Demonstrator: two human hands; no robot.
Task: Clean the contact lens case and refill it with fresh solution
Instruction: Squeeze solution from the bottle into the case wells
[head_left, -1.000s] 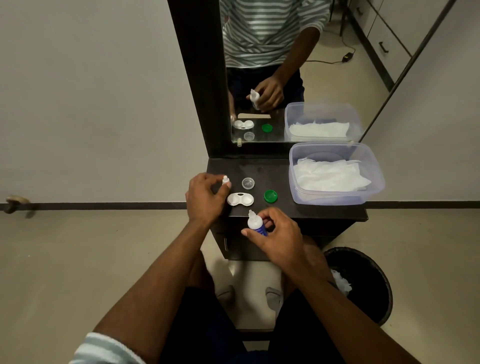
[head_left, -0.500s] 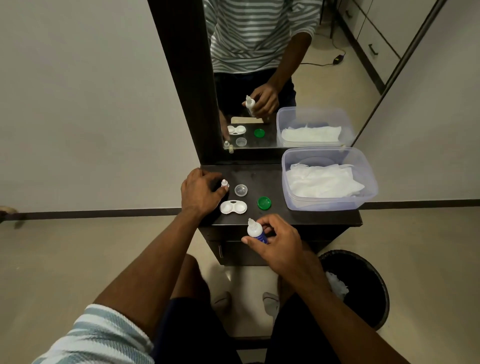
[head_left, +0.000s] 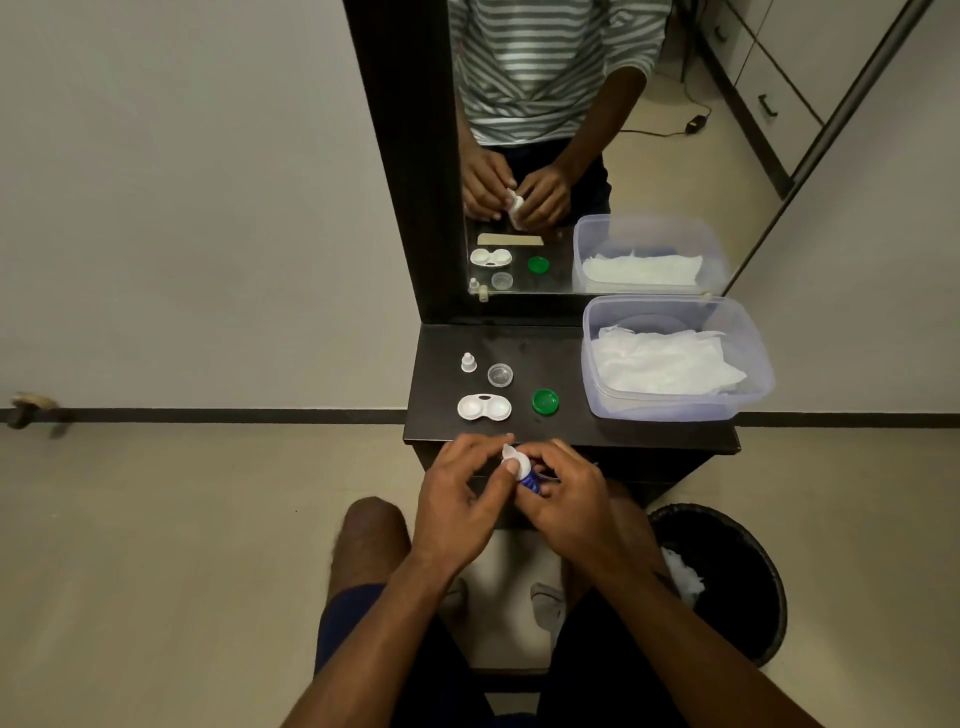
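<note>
At the far left of the worktop (head_left: 571, 436) stands a small white bottle cap (head_left: 468, 362), upright and on its own. Just to its right lies a clear lid (head_left: 500, 375), and nearer us the white lens case (head_left: 484, 407) sits with both wells uncovered. We cannot tell whether the wells are wet or dry. Further right lies a green lid (head_left: 545, 401), well apart from the case. At the right end stands a clear plastic tub (head_left: 748, 364) holding white tissues (head_left: 665, 361).

Below the front edge of the worktop, we hold the solution bottle (head_left: 524, 470) between both hands. Our left hand (head_left: 457, 504) has its fingers curled toward the bottle's white tip, with the thumb touching it. Our right hand (head_left: 566, 493) grips the blue body of the bottle. The bottle tilts with its tip up and to the left. It is not over the case.

A black bin (head_left: 737, 571) on the floor at the lower right holds a white wad.

We judge the task to be near its middle. Both lids are off and the bottle is uncapped. The wad in the bin suggests some wiping is done. Still to do, as we read it: fill each well with fresh solution and screw both lids back on.
</note>
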